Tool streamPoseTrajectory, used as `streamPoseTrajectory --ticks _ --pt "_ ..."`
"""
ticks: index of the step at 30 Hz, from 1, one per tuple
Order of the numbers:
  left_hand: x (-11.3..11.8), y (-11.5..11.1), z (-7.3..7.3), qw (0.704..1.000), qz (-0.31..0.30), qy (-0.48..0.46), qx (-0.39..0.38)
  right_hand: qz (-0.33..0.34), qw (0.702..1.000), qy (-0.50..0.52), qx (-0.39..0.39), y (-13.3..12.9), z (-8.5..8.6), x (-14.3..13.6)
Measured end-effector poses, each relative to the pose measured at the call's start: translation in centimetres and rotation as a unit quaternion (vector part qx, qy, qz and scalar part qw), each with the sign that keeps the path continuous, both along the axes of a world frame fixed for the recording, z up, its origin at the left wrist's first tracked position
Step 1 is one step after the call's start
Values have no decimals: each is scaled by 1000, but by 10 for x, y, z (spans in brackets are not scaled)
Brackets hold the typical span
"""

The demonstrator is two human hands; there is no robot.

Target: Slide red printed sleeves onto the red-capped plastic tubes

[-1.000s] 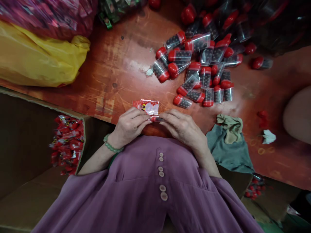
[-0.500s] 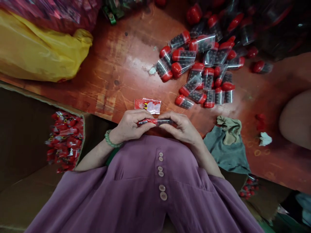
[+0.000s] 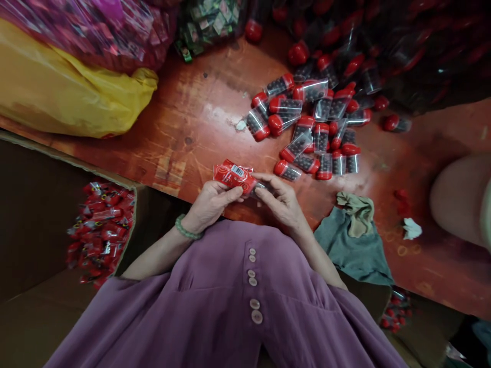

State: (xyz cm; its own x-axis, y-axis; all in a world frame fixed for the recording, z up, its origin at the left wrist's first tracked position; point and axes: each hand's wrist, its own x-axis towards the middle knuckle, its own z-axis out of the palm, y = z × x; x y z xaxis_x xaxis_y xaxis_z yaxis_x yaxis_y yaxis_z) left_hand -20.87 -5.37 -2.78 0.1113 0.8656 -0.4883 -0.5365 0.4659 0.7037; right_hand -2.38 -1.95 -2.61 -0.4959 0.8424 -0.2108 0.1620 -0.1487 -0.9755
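By the near edge of the desk (image 3: pixel 207 122), the left hand (image 3: pixel 207 204) is pinching the red packet (image 3: pixel 236 175); the right hand (image 3: pixel 284 200) is pinching its darker end, perhaps a clear container. Red-capped containers (image 3: pixel 320 139) are lying farther across the desk.

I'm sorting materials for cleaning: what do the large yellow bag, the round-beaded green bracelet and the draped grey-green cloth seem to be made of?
Large yellow bag: glossy plastic film, judging by its highlights and crinkled end.
Round-beaded green bracelet: smooth beads, possibly stone, glass or plastic; their soft sheen leaves it open.
Draped grey-green cloth: matt fabric, from its soft folds; fibre unclear.
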Motion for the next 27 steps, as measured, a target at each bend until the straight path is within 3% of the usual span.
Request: streamPoseTrajectory --ticks 7,12,15,20,27 --pt "14 5 -10 991 96 87 -19 -43 998 1 54 -2 1 -15" --pt "14 7 -8 992 109 55 34 -62 996 26 60 -5 -5 -22" --pt "15 10 -5 990 130 51 38 -51 988 -31 140 -5 -7 -25" --pt "16 17 -4 989 142 28 6 -40 928 -90 360 -5 -13 -27" --pt "15 20 -4 990 144 -3 4 -30 928 -80 364 -2 -13 -28"
